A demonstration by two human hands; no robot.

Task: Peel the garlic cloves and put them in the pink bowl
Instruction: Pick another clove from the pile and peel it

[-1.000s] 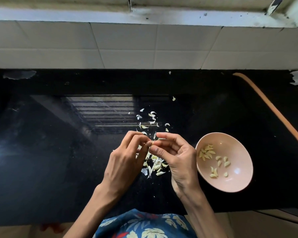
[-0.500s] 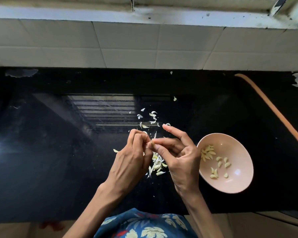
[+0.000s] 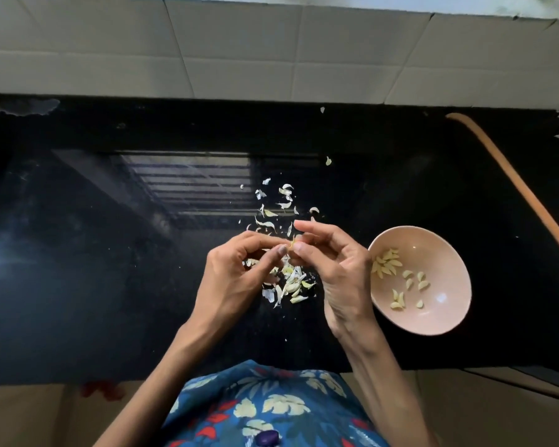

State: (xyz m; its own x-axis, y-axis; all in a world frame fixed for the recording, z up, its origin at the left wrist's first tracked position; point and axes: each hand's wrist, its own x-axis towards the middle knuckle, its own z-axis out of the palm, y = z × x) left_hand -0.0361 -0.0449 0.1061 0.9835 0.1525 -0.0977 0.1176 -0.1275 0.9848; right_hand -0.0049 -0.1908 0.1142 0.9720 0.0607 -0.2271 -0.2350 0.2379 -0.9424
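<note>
Left hand (image 3: 236, 275) has spread wider, perhaps peeling the clove (image 3: 293, 245)

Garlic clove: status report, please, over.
Left hand and right hand pinch one garlic clove over peel scraps. Pink bowl beside right hand, peeled cloves inside. Nothing between them.

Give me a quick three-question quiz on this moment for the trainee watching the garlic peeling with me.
1. True or false: the pink bowl already holds peeled cloves.
2. The left hand and right hand meet over the loose skins. What are their fingers doing? A: pinching one clove between them. B: tipping the bowl. C: sweeping skins aside.
3. Fill in: the bowl sits on the person's ____ side.
Key: 1 true; 2 A; 3 right.
</note>
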